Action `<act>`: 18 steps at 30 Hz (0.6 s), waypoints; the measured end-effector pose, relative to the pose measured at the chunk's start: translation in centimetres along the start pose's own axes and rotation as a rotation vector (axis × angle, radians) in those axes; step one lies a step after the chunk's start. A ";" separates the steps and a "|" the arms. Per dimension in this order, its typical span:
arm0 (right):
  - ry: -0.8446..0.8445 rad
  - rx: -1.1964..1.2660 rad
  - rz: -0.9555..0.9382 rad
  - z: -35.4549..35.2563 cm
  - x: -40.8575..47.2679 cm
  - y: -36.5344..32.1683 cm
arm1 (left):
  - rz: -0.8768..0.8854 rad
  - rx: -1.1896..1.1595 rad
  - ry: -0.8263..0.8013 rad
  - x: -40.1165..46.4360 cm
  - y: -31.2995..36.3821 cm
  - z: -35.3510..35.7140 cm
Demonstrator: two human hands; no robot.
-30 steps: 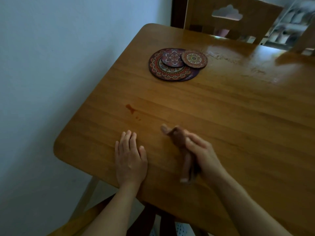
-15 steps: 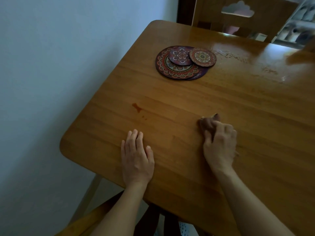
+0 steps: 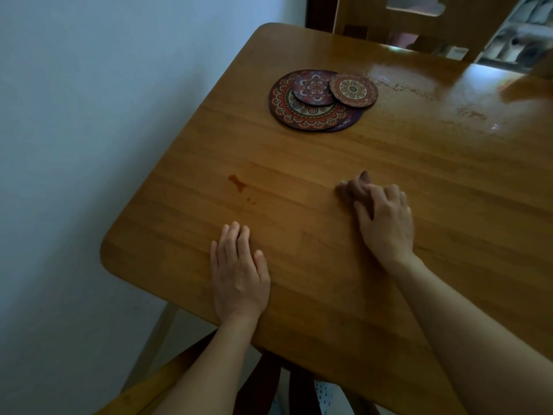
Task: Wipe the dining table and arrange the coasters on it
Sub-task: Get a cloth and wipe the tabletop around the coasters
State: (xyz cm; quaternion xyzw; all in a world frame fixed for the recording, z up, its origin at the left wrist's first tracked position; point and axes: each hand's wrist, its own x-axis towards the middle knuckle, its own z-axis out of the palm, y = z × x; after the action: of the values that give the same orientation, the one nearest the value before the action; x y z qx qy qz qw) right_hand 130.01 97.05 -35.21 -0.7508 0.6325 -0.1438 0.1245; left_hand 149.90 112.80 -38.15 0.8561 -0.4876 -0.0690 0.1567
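Fingers (image 3: 386,194) of right hand (image 3: 386,223) curling around brown cloth (image 3: 351,190), pressing it onto wooden counter (image 3: 449,175). Left hand (image 3: 238,271) lying flat near front edge, fingers straight, holding nothing. Reddish stain (image 3: 238,182) sitting between hands and coasters (image 3: 320,100), which are lying overlapped in pile toward far end.

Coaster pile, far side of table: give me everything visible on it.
The coaster pile lies flat on the wooden table near its far left corner. Round flat discs printed with red, purple and cream mandala patterns; material unclear. A large disc sits lowest in view, with a purple edge of another peeking out beneath. Two small coasters overlap on top. Neither hand touches it.
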 end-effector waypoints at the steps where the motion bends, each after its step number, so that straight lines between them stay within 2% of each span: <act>1: 0.024 0.027 0.068 0.3 0.9 -0.4 | 0.000 0.000 -0.001 0.0 0.0 0.0; 4: 0.031 0.073 0.104 1.7 1.6 -3.5 | -0.002 0.010 -0.010 0.1 0.0 0.0; 9: -0.141 0.056 -0.330 3.2 -3.9 -8.3 | -0.001 0.022 -0.018 -0.1 -0.1 0.0; 13: -0.269 -0.046 -0.609 1.1 -5.6 -5.4 | 0.015 0.020 0.007 -0.1 -0.1 0.0; 15: -0.222 -0.097 -0.605 0.3 -4.6 -2.9 | 0.010 0.006 0.010 -0.1 0.0 0.0; 18: -0.108 -0.046 -0.327 0.6 -1.4 -1.3 | -0.008 -0.005 0.005 -0.1 0.2 0.0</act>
State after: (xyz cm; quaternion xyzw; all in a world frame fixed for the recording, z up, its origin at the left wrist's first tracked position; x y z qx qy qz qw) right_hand 131.18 98.70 -35.35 -0.8530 0.4975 -0.1069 0.1160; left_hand 149.74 112.77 -38.12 0.8579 -0.4836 -0.0687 0.1597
